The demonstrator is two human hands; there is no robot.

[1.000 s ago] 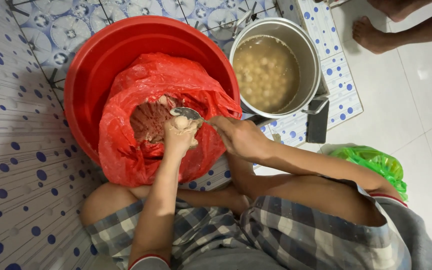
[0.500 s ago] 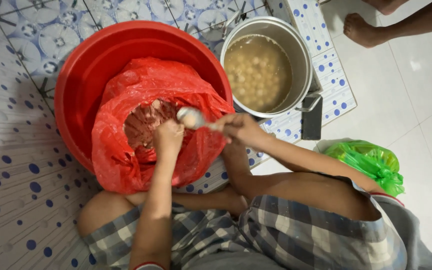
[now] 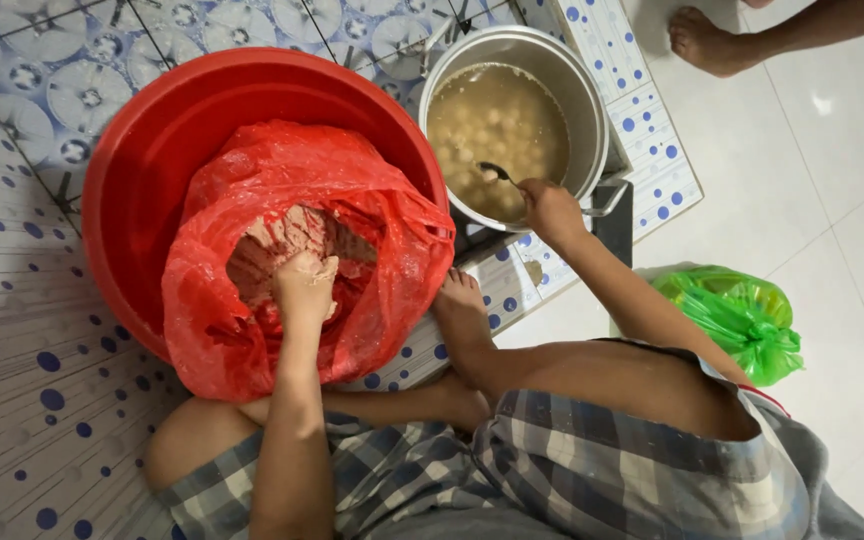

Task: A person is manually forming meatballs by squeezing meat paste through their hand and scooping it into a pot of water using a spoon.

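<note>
Nearest the camera, checked woven shorts are worn over bent bare legs, and a bare foot is set on the tiled floor, which is glossy and printed with blue dots.

The left hand is sunk into a soft, pinkish-brown paste. The fingers are closed on a lump of this paste and coated with it. The paste is contained in a thin, crinkled red bag, its mouth folded open. The bag is seated in a round, smooth red plastic basin on the floor.

To the right, a knotted green bag of glossy film lies on the white tiles, well apart from the basin.

Farther off, the right hand is clamped on the handle of a metal spoon. The spoon's bowl is held in the pot, at the surface of a cloudy beige broth with small round balls afloat. The pot is cylindrical, of brushed steel, and stands just beside the basin on a burner.

At the far edge, another person's bare foot rests on the white tiles.
</note>
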